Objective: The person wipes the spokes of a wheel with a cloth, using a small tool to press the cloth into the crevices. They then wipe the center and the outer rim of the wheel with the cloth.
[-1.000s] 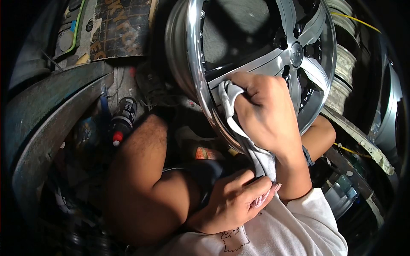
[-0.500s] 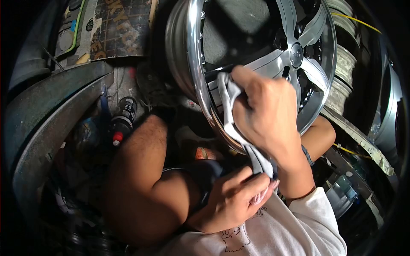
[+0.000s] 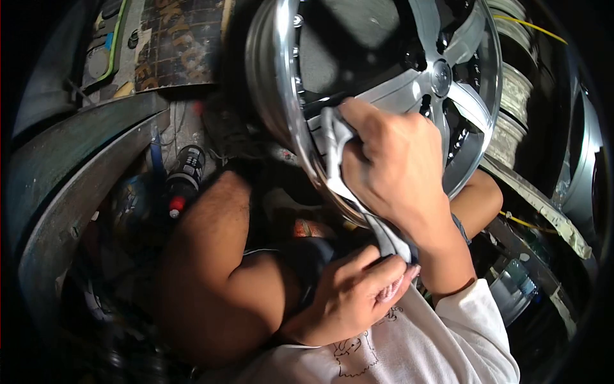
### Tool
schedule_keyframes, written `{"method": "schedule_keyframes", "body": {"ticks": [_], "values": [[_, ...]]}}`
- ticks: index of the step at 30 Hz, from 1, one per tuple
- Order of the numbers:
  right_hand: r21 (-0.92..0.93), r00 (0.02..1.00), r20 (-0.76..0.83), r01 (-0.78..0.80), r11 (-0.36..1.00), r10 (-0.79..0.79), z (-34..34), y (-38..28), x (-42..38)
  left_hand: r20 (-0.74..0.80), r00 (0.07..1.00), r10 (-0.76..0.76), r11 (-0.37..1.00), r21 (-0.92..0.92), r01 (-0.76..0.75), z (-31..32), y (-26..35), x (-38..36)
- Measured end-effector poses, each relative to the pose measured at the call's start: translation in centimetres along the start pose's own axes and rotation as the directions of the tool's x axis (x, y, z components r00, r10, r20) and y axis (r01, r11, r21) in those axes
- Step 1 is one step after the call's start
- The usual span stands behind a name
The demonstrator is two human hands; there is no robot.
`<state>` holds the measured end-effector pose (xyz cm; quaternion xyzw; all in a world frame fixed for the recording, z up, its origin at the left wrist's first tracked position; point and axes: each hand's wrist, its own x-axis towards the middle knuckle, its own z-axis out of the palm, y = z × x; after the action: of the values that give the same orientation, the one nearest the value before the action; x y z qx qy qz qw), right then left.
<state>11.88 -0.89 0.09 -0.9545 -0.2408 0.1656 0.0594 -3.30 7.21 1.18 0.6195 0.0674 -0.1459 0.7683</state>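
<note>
A silver multi-spoke wheel rim [image 3: 396,93] with a polished lip stands tilted in front of me. My right hand [image 3: 396,163] is closed on a grey-white cloth [image 3: 334,150], whose upper end lies against a spoke near the left part of the lip. From there the cloth runs down, taut and twisted, to my left hand [image 3: 355,291]. That hand grips its lower end near my shirt, and something pinkish shows between its fingers. The right palm and the cloth inside it are hidden.
A dark bottle with a red cap [image 3: 176,205] lies left of my left leg. Curved metal pieces [image 3: 83,147] fill the left side. Other rims [image 3: 511,89] are stacked at the right, near a clear plastic container [image 3: 515,291]. A worn board [image 3: 179,45] is at upper left.
My right hand and the upper part of the cloth have shifted slightly left in view, as has the wheel rim. My left hand has barely moved; both hands keep their hold.
</note>
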Motion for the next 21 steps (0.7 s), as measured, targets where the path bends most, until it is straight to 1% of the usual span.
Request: {"method": "schedule_keyframes", "body": {"ticks": [1,3,5,6,8,9,11,12,14,16,17,20,21], "values": [[0.000,1.000,-0.016,0.008,1.000,-0.008,0.2,0.1,0.1,-0.033,0.999,-0.003,1.000,-0.021,0.002,0.1,0.0,0.2],[0.040,0.998,-0.053,0.015,0.999,-0.013,0.5,0.1,-0.5,0.026,1.000,0.005,1.000,0.011,-0.005,-0.1,0.0,-0.1],[0.041,1.000,-0.007,-0.020,0.999,0.020,0.3,0.0,-0.6,0.053,0.998,0.028,0.999,0.019,-0.029,-0.2,-0.1,-0.3],[0.038,0.999,0.019,-0.043,0.998,0.043,0.2,0.1,-0.7,0.035,0.999,0.008,1.000,0.021,-0.009,-0.2,-0.1,-0.4],[0.075,1.000,-0.013,-0.008,0.997,0.009,0.0,0.1,0.4,0.018,1.000,-0.021,1.000,0.014,0.021,-0.1,-0.1,-0.5],[0.060,1.000,-0.010,-0.016,0.998,0.016,0.0,0.2,0.3,0.010,1.000,-0.028,1.000,0.010,0.028,0.0,-0.2,-0.3],[0.040,0.999,0.029,-0.045,0.998,0.044,0.0,-0.1,-0.9,0.050,0.999,0.017,1.000,0.006,-0.018,-0.1,-0.1,-0.4],[0.050,0.999,0.024,-0.036,0.998,0.035,0.0,-0.2,-0.5,0.057,0.998,0.041,0.999,0.009,-0.042,-0.3,-0.1,-0.3],[0.066,0.999,0.015,-0.038,0.997,0.038,-0.1,-0.1,-0.4,0.006,1.000,-0.013,1.000,0.009,0.013,-0.3,0.0,-0.4],[0.093,0.999,-0.046,-0.016,0.996,0.020,0.1,-0.1,0.6,-0.013,0.998,-0.060,0.998,-0.005,0.060,0.1,0.0,-0.4],[0.093,0.999,-0.018,-0.041,0.995,0.043,0.0,-0.1,0.2,-0.016,1.000,-0.017,1.000,0.001,0.017,0.1,-0.4,-0.5],[0.085,0.998,0.037,-0.060,0.995,0.057,0.1,-0.3,-0.7,0.097,0.995,0.000,0.999,0.038,-0.004,-0.7,0.2,-0.5],[0.075,0.997,0.051,-0.058,0.995,0.055,0.1,-0.1,-0.7,0.080,0.997,0.009,0.999,0.044,-0.012,-0.5,0.0,-0.6]]}}
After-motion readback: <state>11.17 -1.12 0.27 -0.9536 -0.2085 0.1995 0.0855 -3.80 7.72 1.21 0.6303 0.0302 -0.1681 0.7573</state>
